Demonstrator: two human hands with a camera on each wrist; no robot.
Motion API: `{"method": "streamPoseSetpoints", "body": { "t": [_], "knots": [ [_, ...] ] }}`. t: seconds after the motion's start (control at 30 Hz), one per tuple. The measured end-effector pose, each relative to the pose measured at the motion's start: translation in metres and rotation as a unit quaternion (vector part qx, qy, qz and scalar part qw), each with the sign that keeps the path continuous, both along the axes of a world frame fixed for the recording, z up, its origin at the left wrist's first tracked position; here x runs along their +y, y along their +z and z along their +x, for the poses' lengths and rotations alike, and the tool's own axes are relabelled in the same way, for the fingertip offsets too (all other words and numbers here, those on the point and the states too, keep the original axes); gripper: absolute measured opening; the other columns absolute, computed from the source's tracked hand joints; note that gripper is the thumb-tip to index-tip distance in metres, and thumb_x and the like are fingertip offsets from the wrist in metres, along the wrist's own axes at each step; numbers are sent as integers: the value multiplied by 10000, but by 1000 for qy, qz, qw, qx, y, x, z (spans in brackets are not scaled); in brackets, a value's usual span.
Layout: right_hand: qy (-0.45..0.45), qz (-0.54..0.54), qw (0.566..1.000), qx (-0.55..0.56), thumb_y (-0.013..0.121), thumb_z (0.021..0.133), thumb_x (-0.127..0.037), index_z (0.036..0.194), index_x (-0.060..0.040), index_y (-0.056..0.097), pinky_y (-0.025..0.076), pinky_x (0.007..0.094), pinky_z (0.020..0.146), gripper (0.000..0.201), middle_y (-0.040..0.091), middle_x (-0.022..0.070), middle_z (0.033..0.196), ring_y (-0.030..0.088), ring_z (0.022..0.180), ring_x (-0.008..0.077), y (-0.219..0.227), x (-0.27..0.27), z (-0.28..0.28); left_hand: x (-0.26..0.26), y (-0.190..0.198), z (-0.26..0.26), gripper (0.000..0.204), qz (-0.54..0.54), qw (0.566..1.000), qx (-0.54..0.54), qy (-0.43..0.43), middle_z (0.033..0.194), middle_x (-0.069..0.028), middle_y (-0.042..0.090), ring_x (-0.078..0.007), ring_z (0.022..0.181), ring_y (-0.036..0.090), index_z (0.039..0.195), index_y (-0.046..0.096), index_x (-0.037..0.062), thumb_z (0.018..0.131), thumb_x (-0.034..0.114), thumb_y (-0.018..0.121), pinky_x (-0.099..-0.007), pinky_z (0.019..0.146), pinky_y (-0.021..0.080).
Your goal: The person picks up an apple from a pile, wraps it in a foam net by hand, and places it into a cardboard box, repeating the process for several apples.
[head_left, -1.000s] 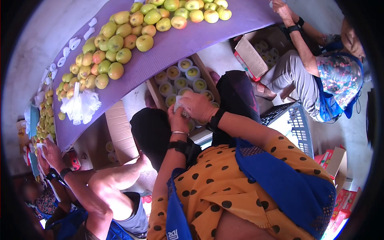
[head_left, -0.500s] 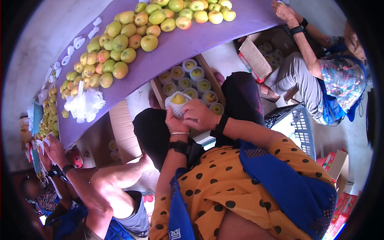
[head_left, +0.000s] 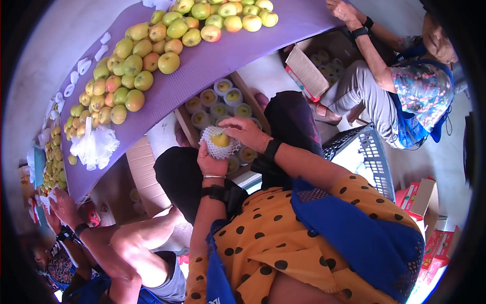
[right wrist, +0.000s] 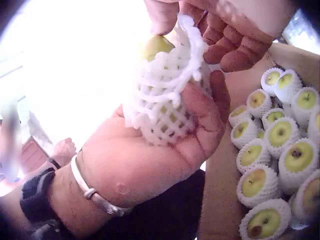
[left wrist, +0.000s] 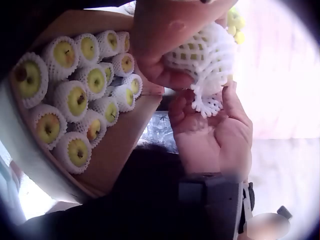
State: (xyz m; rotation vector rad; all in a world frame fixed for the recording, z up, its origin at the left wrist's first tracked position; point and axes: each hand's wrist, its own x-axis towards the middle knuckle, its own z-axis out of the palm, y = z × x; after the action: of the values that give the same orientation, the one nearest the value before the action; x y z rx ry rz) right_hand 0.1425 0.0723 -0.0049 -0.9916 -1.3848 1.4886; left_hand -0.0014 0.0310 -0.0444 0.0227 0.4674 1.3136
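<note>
An apple [head_left: 219, 140] in a white foam net [head_left: 229, 150] sits in my left hand [head_left: 211, 163], whose fingers curl round its underside. My right hand [head_left: 249, 134] is at the upper side of the net. In the right wrist view, the thumb and fingers of the right hand [right wrist: 232, 37] pinch the net's rim [right wrist: 188, 27], with part of the yellow-green apple [right wrist: 158, 47] bare beside it. The left wrist view shows the netted apple [left wrist: 200, 50] between both hands, the net's gathered edge [left wrist: 206, 107] near the right palm.
Under my hands stands a cardboard box [head_left: 185, 126] of netted apples. Loose apples [head_left: 132, 65] and a pile of foam nets [head_left: 94, 144] lie on the purple table [head_left: 212, 55]. A grey plastic crate [head_left: 377, 162] stands right; people sit on both sides.
The crumpled net, earlier between both hands, opened around the apple. The right hand has shifted from beside the apple to its upper edge, fingers extending further. The head view has shifted.
</note>
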Motion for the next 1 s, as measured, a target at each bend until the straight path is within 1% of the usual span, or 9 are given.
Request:
{"method": "streamPoseSetpoints", "body": {
  "t": [0.13, 0.23, 0.3, 0.4, 0.63, 0.73, 0.83, 0.9, 1.0],
  "knots": [
    [-3, 160, 979, -128, 512, 779, -142, 922, 12, 577, 431, 268, 676, 221, 583, 83, 820, 542, 750, 146, -9, 5, 5, 1, 3, 2, 445, -18, 1000, 6, -23, 1182, -91, 478, -270, 1097, 443, 1176, 435, 74, 878, 392, 343, -430, 930, 334],
    [-21, 59, 990, -123, 485, 818, -164, 887, 7, 574, 433, 264, 637, 205, 573, 57, 754, 544, 684, 144, -16, 8, 2, 1, 7, 3, 444, -30, 999, 10, -39, 1172, -96, 487, -264, 1094, 450, 1168, 443, 59, 891, 387, 328, -417, 942, 331],
    [-58, -157, 975, 144, 479, 838, -207, 847, -21, 559, 433, 258, 547, 202, 555, 40, 711, 538, 599, 139, -27, 9, -4, 1, 11, 5, 458, -14, 999, 30, -41, 1190, -109, 472, -275, 1105, 439, 1180, 428, 50, 893, 389, 317, -422, 949, 324],
    [-67, -263, 956, 114, 464, 849, -209, 830, -46, 533, 428, 248, 473, 178, 546, 23, 698, 525, 555, 111, -31, 9, -4, 2, 5, 5, 485, 26, 999, 45, 0, 1205, -122, 456, -291, 1113, 429, 1194, 410, 39, 892, 405, 306, -430, 954, 318],
    [77, -327, 922, 190, 478, 823, -103, 898, -50, 488, 475, 260, 508, 93, 534, 27, 755, 563, 616, 134, -21, 8, 7, 1, 0, -4, 524, 23, 1000, 10, 2, 1214, -124, 444, -307, 1125, 412, 1202, 401, 46, 883, 447, 293, -460, 950, 312],
    [107, -329, 893, 287, 517, 804, -72, 938, -47, 471, 501, 320, 652, 144, 544, 50, 872, 579, 764, 159, -21, 6, 7, -1, 5, -3, 491, -36, 998, -9, 56, 1209, -121, 448, -310, 1125, 411, 1192, 417, 66, 882, 430, 303, -472, 938, 322],
    [136, -320, 898, 269, 536, 784, -61, 911, -40, 481, 500, 305, 659, 140, 544, 50, 853, 575, 758, 148, -16, 5, 6, 0, 6, -6, 436, -42, 996, -41, 60, 1205, -120, 452, -314, 1120, 415, 1175, 437, 83, 882, 380, 310, -480, 927, 332],
    [111, -270, 952, 95, 556, 766, -63, 893, -34, 486, 496, 286, 615, 148, 545, 61, 809, 570, 711, 153, -12, 1, 5, -2, 3, -8, 396, -42, 996, -63, 43, 1199, -122, 457, -313, 1120, 416, 1161, 452, 94, 875, 333, 319, -485, 911, 348],
    [134, -264, 949, -105, 582, 755, -86, 896, -28, 495, 484, 270, 606, 176, 549, 54, 802, 561, 692, 132, -4, 2, 7, -3, 1, -13, 399, -48, 998, -45, 22, 1189, -120, 467, -319, 1109, 427, 1154, 454, 74, 871, 320, 317, -478, 913, 352]
  ]
}}
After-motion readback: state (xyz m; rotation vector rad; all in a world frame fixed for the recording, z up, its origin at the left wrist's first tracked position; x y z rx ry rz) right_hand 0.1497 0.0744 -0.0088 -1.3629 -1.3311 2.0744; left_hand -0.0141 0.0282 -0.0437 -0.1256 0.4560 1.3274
